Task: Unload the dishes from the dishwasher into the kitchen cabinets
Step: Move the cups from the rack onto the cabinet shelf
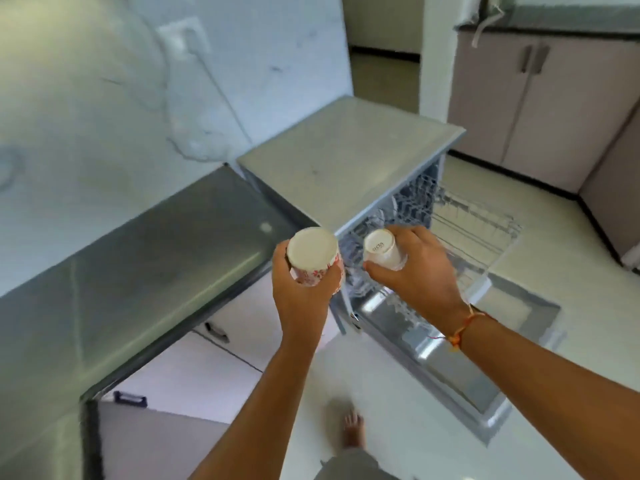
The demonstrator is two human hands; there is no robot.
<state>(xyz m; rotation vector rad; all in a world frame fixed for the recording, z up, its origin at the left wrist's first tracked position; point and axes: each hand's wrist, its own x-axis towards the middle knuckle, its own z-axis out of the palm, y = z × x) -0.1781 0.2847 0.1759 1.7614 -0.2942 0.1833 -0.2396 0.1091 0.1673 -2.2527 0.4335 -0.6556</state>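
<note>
Holding two cups bottom-up at the centre of the head view, the left hand wraps a floral cup and the right hand clasps a plain white cup over the open dishwasher. If wet, either cup could slip onto the pulled-out rack. Turning toward the cabinets, upper right, a shin may catch the lowered door.
</note>
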